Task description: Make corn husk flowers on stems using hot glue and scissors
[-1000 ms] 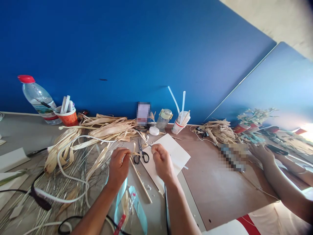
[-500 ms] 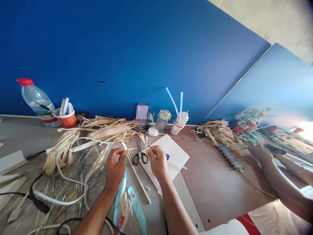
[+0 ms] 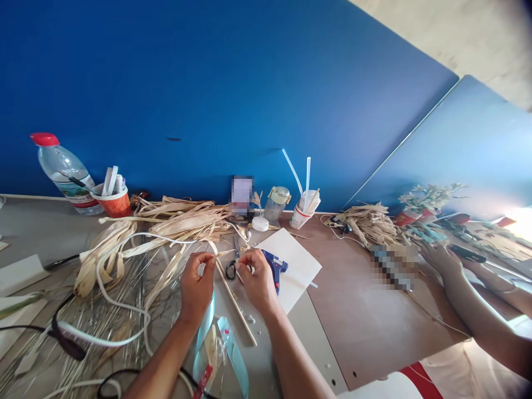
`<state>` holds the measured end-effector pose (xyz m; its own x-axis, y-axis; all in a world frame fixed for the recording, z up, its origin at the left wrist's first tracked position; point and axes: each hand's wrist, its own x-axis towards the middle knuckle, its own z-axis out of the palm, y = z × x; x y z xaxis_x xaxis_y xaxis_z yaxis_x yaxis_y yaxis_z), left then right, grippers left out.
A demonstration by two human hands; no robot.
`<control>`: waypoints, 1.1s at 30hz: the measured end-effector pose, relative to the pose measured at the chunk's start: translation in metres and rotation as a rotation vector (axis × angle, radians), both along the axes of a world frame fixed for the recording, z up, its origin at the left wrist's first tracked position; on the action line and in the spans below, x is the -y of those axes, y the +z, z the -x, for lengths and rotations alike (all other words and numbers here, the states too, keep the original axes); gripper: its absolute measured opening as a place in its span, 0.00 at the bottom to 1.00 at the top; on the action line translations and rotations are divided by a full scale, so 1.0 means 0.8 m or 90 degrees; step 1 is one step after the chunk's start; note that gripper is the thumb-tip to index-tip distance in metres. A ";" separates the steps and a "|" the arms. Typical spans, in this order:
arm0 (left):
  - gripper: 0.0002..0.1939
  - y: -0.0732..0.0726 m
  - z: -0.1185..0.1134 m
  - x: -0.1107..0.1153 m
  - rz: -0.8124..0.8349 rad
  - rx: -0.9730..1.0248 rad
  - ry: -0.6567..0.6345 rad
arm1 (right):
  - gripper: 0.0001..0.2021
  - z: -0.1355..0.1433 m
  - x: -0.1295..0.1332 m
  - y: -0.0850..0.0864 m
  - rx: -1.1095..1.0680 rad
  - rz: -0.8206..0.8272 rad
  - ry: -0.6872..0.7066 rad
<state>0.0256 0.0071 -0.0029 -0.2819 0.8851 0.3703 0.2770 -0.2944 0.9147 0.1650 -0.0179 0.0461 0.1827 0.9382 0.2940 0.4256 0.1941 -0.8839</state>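
Note:
My left hand point(image 3: 198, 285) pinches one end of a thin pale strip of husk point(image 3: 225, 252) between thumb and fingertips. To its right, my right hand point(image 3: 257, 277) is closed, thumb against fingers, near the strip's other end; what it grips is too small to make out. Black-handled scissors point(image 3: 230, 270) lie between the hands, partly hidden by my right hand. Behind that hand a blue glue gun point(image 3: 275, 267) rests on a white sheet point(image 3: 299, 266). A thin wooden stick point(image 3: 236, 310) lies below the hands.
Dried husks point(image 3: 187, 219) and thin stalks spread over the left side, crossed by white cable. A bottle point(image 3: 66, 174), a red cup point(image 3: 112, 200), a jar point(image 3: 277, 203) and a cup with straws point(image 3: 303, 213) stand along the blue partition. Another person's arms rest at the right.
My right hand has moved left, toward my left hand. It now covers part of the scissors, and more of the blue glue gun shows. My left hand has barely moved.

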 end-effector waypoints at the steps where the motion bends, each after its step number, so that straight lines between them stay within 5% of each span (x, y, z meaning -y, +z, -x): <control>1: 0.08 -0.001 -0.001 0.000 0.022 0.015 -0.006 | 0.07 0.002 0.000 -0.002 -0.004 0.006 0.027; 12: 0.13 0.007 -0.014 0.003 0.175 0.259 -0.097 | 0.09 0.023 -0.006 -0.027 -0.297 0.132 0.139; 21: 0.10 0.028 -0.023 0.011 0.187 0.252 -0.192 | 0.05 0.026 -0.009 -0.028 -0.409 0.102 0.104; 33: 0.11 0.020 -0.022 0.007 0.224 0.271 -0.305 | 0.08 0.016 -0.013 -0.018 -0.442 0.111 0.085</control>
<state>0.0430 0.0015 0.0128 0.1107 0.9937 -0.0145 -0.2088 0.0376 0.9772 0.1525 -0.0078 0.0320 0.1536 0.9881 -0.0039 -0.2627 0.0370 -0.9642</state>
